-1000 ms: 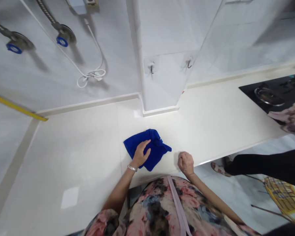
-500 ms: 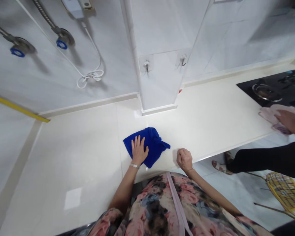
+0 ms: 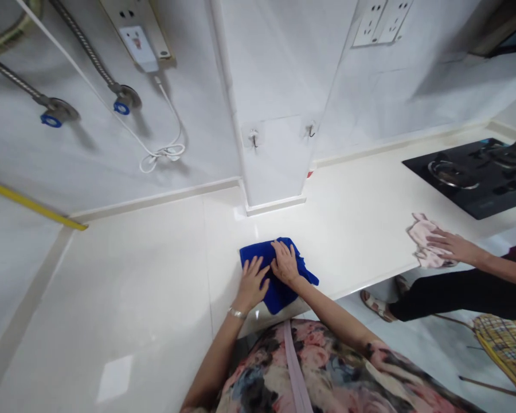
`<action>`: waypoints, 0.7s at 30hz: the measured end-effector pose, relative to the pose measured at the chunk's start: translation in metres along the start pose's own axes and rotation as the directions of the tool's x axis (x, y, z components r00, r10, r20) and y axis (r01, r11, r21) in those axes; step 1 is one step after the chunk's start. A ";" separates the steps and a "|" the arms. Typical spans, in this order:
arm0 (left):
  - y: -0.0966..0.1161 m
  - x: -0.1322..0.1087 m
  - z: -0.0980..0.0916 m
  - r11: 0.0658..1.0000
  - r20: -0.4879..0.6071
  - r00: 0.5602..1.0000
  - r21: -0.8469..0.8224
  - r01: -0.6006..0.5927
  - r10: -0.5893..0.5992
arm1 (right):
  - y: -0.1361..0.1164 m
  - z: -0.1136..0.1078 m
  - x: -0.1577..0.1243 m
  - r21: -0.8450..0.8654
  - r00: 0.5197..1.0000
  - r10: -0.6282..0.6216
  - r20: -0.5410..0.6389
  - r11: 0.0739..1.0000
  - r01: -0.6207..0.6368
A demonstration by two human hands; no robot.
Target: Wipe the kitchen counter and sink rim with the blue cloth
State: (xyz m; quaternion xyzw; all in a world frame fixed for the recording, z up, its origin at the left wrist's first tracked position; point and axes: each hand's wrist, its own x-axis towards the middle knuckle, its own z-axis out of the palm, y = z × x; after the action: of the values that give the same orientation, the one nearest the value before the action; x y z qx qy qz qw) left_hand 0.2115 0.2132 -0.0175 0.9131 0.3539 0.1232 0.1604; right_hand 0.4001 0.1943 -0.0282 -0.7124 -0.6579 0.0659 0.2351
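Note:
A blue cloth (image 3: 279, 294) lies flat on the white countertop (image 3: 163, 275), close to its front edge, with a bunched fold at the right. My left hand (image 3: 251, 284), a silver bracelet on its wrist, rests with spread fingers on the cloth's left part. Just right of it, my right hand (image 3: 285, 264) is laid over the upper middle, fingers extended and palm down. Both hands press from above; neither is wrapped round the fabric. The right hand covers part of the cloth.
At right, another person's hand (image 3: 453, 246) is on a pink cloth (image 3: 425, 235) by the counter edge, below a black gas stove (image 3: 473, 172). A wall pillar (image 3: 275, 160) with two hooks juts out ahead. A yellow pipe (image 3: 30, 203) stands left; a woven chair (image 3: 505, 347) is on the floor.
My right hand has come from the bare counter onto the blue cloth and opened from a fist. The cloth sits further right. The other person's pink cloth has moved left, away from the stove.

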 end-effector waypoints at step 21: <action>-0.041 -0.175 -0.027 0.510 -0.498 0.467 0.057 0.858 -0.731 | 0.142 -0.040 0.063 -0.517 0.935 0.355 -0.010 0.798 -0.309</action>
State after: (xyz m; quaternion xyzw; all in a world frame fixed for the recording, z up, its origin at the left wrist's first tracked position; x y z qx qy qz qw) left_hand 0.0514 0.1271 -0.0282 0.6015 0.7810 0.1669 -0.0195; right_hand 0.5525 0.2422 -0.0395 -0.8496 -0.5260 -0.0396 -0.0064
